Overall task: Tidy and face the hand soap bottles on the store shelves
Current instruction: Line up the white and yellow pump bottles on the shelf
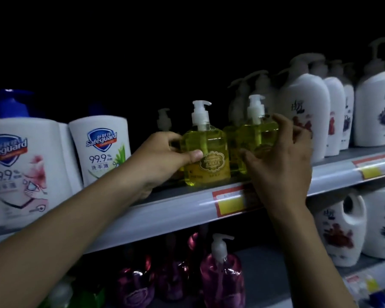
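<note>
Facing the two yellow soaps at frame centre is the step in hand. The left hand (167, 156) grips the left bottle (206, 161), thumb across its front. Its gold label looks outward, and it stands at the shelf (165, 210) edge. The right hand (280, 161) curls round the right bottle (257, 136), whose label does not show. The next move is probably to twist that one until its label fronts, then draw it level with its neighbour.
</note>
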Action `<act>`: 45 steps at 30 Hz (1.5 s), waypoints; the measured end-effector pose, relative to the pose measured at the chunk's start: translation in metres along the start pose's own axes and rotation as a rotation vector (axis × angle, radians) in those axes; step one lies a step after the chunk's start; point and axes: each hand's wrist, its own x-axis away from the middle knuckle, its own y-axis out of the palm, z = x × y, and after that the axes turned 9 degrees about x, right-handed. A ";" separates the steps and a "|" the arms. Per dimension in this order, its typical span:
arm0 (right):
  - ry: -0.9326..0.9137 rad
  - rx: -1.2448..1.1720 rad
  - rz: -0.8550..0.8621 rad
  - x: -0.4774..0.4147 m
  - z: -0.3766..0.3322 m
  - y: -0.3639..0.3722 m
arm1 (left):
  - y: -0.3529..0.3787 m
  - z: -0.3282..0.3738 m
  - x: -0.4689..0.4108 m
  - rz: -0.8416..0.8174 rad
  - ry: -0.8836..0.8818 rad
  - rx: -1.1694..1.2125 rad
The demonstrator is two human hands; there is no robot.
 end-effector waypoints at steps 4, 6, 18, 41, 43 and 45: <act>0.001 0.020 -0.096 -0.003 0.009 0.001 | 0.011 0.003 -0.005 0.000 -0.035 0.018; 0.005 -0.023 -0.132 -0.007 0.014 -0.002 | 0.018 0.004 -0.009 -0.006 -0.054 0.059; -0.049 -0.142 -0.143 0.018 0.034 -0.020 | 0.036 0.002 0.003 0.061 0.029 -0.217; 0.379 0.795 -1.534 0.188 0.259 -0.012 | 0.235 -0.232 0.194 -0.617 -0.064 -0.351; 0.261 0.789 -1.458 0.194 0.283 0.010 | 0.264 -0.254 0.192 -0.680 -0.083 -0.355; 0.212 0.701 -1.329 0.198 0.304 0.028 | 0.291 -0.274 0.188 -0.703 -0.061 -0.374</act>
